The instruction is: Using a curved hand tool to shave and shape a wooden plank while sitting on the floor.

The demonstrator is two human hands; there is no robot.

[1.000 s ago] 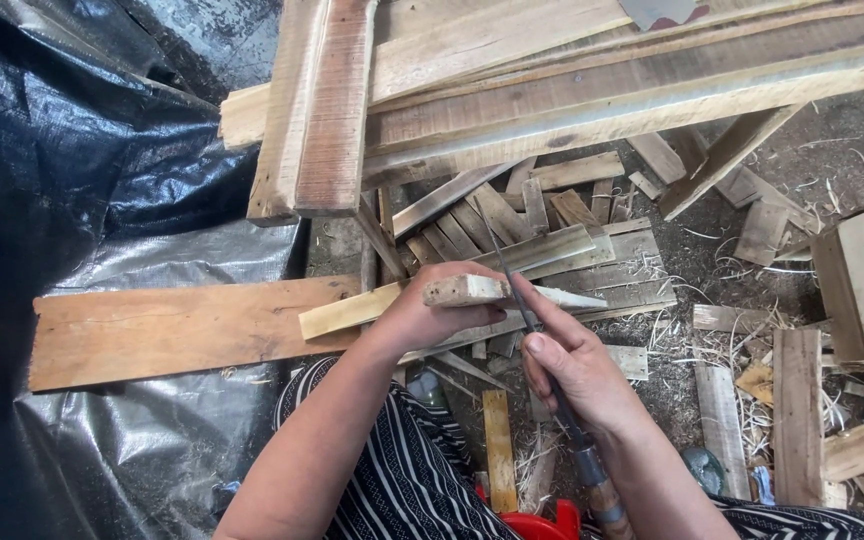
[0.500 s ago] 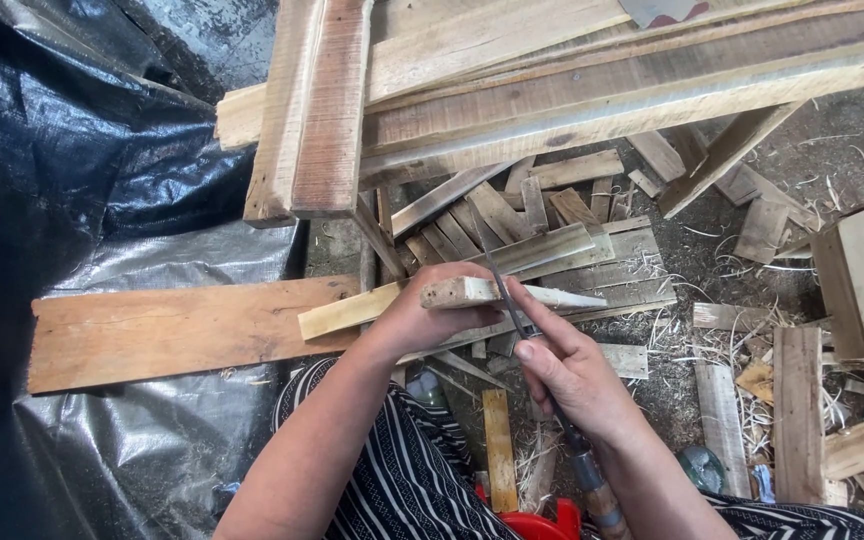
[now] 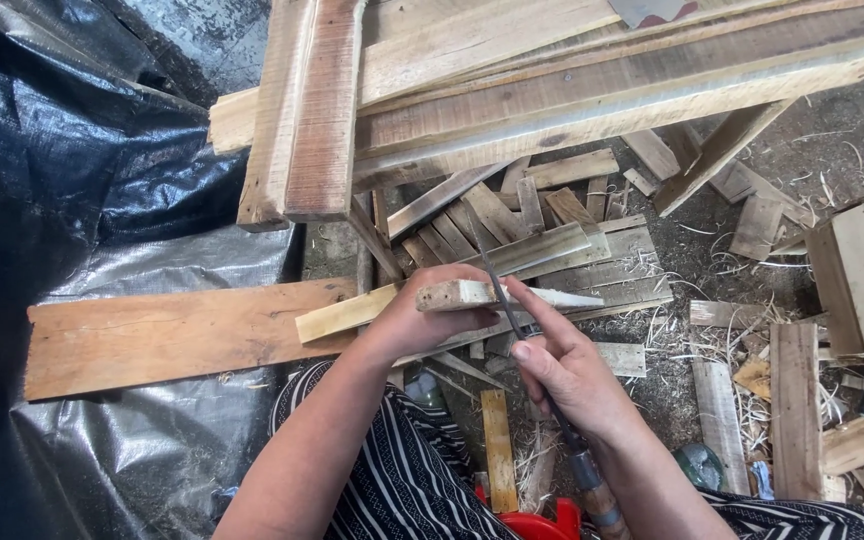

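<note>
Near centre, my left hand (image 3: 422, 320) grips a short pale wooden stick (image 3: 472, 294); my right hand (image 3: 567, 370), clutching a thin knife (image 3: 512, 310), has drawn slightly nearer.

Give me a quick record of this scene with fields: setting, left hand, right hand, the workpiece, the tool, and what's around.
setting: ground strewn with wood offcuts and shavings, seen from above
left hand: left hand grips a short pale wood piece, held level
right hand: right hand holds a long thin blade, index finger along it
tool contact: blade crosses the wood piece at its top edge
tool handle: wooden handle runs back under the wrist
left of hands: wide plank on black plastic sheet
above: stacked long boards
</note>
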